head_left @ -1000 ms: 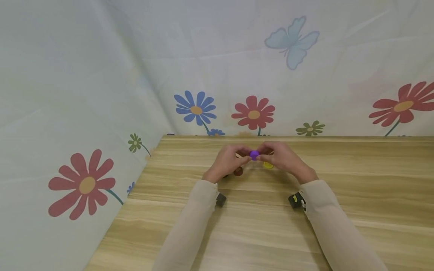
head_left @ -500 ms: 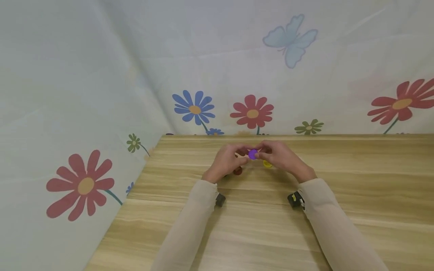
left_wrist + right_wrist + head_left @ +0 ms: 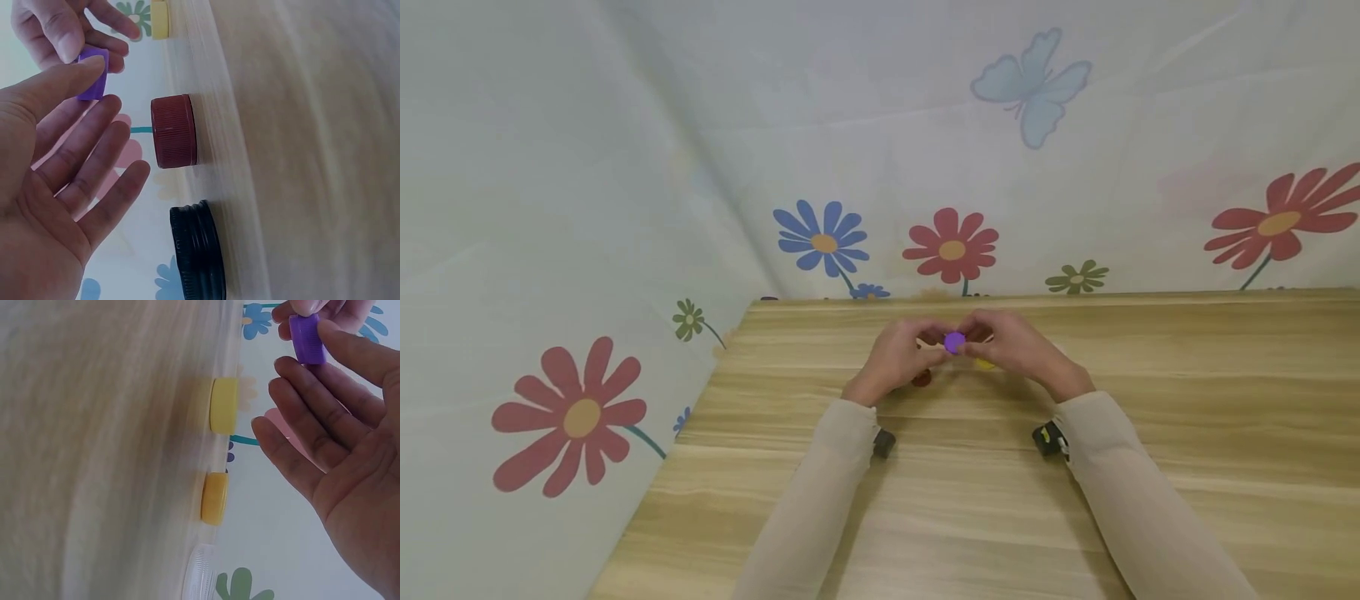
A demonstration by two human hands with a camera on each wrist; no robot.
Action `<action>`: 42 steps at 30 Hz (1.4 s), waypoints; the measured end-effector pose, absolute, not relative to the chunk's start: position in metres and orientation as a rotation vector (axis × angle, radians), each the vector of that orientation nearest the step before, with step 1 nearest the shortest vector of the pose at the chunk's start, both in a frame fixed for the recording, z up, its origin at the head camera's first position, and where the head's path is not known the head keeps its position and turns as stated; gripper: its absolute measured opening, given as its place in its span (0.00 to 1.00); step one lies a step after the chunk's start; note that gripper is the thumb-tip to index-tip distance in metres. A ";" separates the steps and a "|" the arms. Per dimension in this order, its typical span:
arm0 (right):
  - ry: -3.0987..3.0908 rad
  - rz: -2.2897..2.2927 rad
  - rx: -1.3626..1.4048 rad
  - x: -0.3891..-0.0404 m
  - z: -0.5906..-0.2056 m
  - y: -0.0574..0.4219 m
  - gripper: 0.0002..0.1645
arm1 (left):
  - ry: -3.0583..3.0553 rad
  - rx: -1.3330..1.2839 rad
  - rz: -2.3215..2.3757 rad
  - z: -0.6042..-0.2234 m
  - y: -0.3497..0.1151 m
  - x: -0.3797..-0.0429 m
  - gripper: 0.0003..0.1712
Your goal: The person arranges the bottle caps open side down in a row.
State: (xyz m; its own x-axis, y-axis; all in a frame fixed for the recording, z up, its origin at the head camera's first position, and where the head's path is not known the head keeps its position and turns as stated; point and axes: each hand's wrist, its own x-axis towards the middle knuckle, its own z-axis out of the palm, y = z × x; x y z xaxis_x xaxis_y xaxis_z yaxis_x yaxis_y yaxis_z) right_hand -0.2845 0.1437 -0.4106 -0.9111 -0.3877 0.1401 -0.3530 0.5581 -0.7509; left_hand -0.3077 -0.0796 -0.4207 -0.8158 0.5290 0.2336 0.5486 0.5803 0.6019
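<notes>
A small purple bottle cap point(image 3: 955, 342) is held above the table between both hands, its round face toward the head camera. My left hand point(image 3: 898, 357) pinches it from the left, thumb on the cap point(image 3: 94, 74), the other fingers spread loosely. From the other side my right hand point(image 3: 1018, 348) pinches the same cap point(image 3: 307, 340) by thumb and fingertips. In the left wrist view a ribbed dark red cap point(image 3: 174, 131) stands on the table below the left hand, beside a black cap point(image 3: 199, 253). Below the right hand sits a yellow cap point(image 3: 224, 406).
An orange-yellow cap point(image 3: 214, 499) and a clear ribbed cap point(image 3: 199, 575) stand in line with the yellow one. The wooden table point(image 3: 962, 517) ends at a back edge against a flower-printed cloth point(image 3: 865, 125).
The purple cap has turned, showing more of its round face than a second ago. Both hands keep nearly the same place; the head view has shifted slightly.
</notes>
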 end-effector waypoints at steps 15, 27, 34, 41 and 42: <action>2.778 -1.207 -0.715 -0.285 -0.413 0.141 0.14 | -2.808 -0.918 -1.147 -0.425 -0.080 -0.308 0.15; 2.813 -1.134 -0.781 -0.285 -0.415 0.135 0.13 | -2.852 -0.937 -1.127 -0.425 -0.081 -0.310 0.14; 2.825 -1.067 -0.826 -0.287 -0.417 0.131 0.12 | -2.882 -0.951 -1.163 -0.426 -0.081 -0.309 0.13; 2.820 -1.033 -0.859 -0.287 -0.418 0.128 0.11 | -2.935 -0.924 -1.163 -0.426 -0.081 -0.308 0.14; 2.819 -1.030 -0.853 -0.287 -0.419 0.128 0.11 | -2.939 -0.922 -1.164 -0.426 -0.081 -0.308 0.14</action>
State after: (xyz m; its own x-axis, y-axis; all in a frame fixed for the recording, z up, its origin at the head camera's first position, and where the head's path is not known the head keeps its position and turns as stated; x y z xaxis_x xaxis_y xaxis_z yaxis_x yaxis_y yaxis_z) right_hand -0.2870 0.1281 -0.4188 -0.8503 -0.5009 0.1614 -0.4870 0.6327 -0.6021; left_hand -0.3077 -0.0814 -0.4263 -0.8327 0.5502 0.0624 0.4438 0.5958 0.6694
